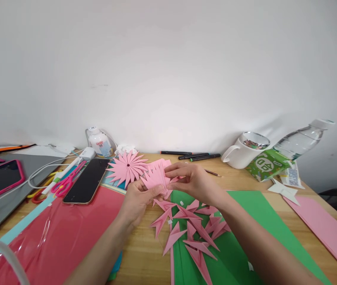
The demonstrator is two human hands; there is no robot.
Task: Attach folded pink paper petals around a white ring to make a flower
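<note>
A fan of joined pink folded-paper pieces [156, 177] is held up above the middle of the desk. My left hand [140, 200] grips its lower left part, thumb laid across the front. From the right, my right hand [190, 180] pinches at the fan's right edge; the fingertips partly hide what they grasp there. Below the hands, several loose pink folded-paper pieces [198, 229] lie scattered on green paper [251, 213] and bare wood. Behind my left hand, a finished-looking pink paper pinwheel star [128, 165] lies flat.
Red paper in clear wrap [82, 233], a black phone [87, 181] and pink scissors [67, 180] lie left. Several markers [204, 157] rest by the wall. A white mug [245, 150], green box [267, 164], tilted bottle [301, 138] and pink paper strips [324, 233] are right.
</note>
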